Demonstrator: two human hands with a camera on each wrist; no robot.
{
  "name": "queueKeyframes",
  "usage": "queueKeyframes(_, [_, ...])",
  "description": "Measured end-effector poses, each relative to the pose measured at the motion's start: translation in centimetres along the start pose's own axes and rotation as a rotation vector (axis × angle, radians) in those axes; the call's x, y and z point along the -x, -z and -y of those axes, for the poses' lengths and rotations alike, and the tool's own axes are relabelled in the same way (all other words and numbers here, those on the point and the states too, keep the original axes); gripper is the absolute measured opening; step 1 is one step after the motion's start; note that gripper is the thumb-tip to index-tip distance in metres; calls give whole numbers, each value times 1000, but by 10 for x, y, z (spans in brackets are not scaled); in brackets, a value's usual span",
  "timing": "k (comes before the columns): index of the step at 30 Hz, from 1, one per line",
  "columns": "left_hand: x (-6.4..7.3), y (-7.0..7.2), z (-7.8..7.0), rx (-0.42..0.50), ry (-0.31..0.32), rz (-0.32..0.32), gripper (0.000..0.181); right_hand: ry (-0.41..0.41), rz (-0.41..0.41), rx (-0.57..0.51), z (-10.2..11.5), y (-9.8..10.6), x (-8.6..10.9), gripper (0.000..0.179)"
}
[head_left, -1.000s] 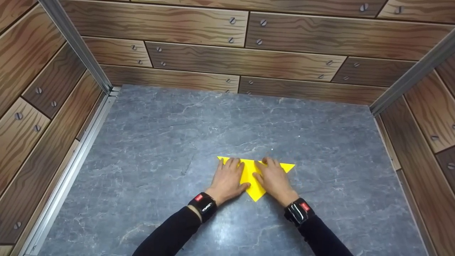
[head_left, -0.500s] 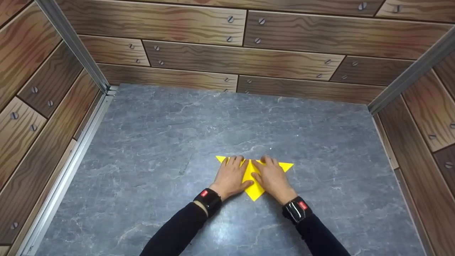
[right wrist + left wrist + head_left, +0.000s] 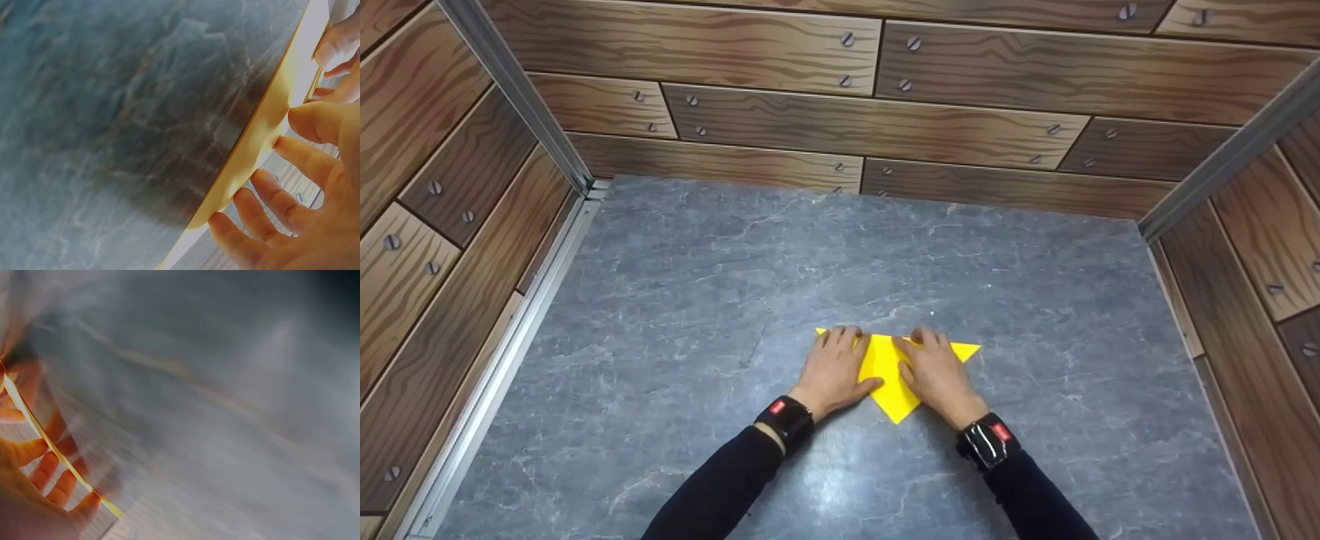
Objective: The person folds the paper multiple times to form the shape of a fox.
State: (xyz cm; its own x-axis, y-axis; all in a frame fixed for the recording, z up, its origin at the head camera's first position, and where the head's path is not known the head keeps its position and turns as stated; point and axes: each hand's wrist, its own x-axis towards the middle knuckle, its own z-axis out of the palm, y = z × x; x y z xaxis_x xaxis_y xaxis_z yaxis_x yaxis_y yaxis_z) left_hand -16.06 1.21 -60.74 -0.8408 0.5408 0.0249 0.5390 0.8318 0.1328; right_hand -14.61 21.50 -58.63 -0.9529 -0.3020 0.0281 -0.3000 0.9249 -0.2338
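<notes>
Around three sides, plank-patterned walls (image 3: 780, 52) are showing swirling brown grain and slotted screw heads, enclosing a gray, marble-veined surface (image 3: 840, 255) with a soft sheen. A bright yellow paper (image 3: 888, 364), thin, smooth and triangular, is lying on that surface, its long edge running along the far side and its point facing the near side. The left hand (image 3: 832, 371) is resting on the paper's left half and the right hand (image 3: 943, 373) on its right half; the fingers of both are lying loosely extended, slightly apart, their tips touching the paper at the long edge. These hands are covering much of both halves, leaving the middle, the near point and the outer corners showing. Metal posts (image 3: 521, 94) are framing the back corners, dark sleeves (image 3: 716, 484) are reaching in from below, and glossy black wristbands (image 3: 991, 442) with red labels are circling both wrists. A tiny white speck (image 3: 931, 313) is sitting just beyond the right hand.
</notes>
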Motion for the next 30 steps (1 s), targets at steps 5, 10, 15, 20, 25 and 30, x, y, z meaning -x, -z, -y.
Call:
queueKeyframes(5, [8,1,13,23,20,-9,79,-18,4,-12,-1,0,1,40])
queueKeyframes(10, [18,2,24,28,29,-20,79,-28,2,-20,-1,-1,1,41])
queueKeyframes(15, [26,3,35,10,75,-32,79,-30,-13,-35,0,0,1,43])
queueKeyframes(20, [28,6,39,-35,122,-20,77,-40,-4,-47,0,1,2,46])
queueKeyframes(25, [27,10,37,-54,141,-21,73,-63,48,-56,2,2,1,49])
queueKeyframes(30, [26,11,34,-74,147,-56,70,-71,63,-50,2,3,1,50])
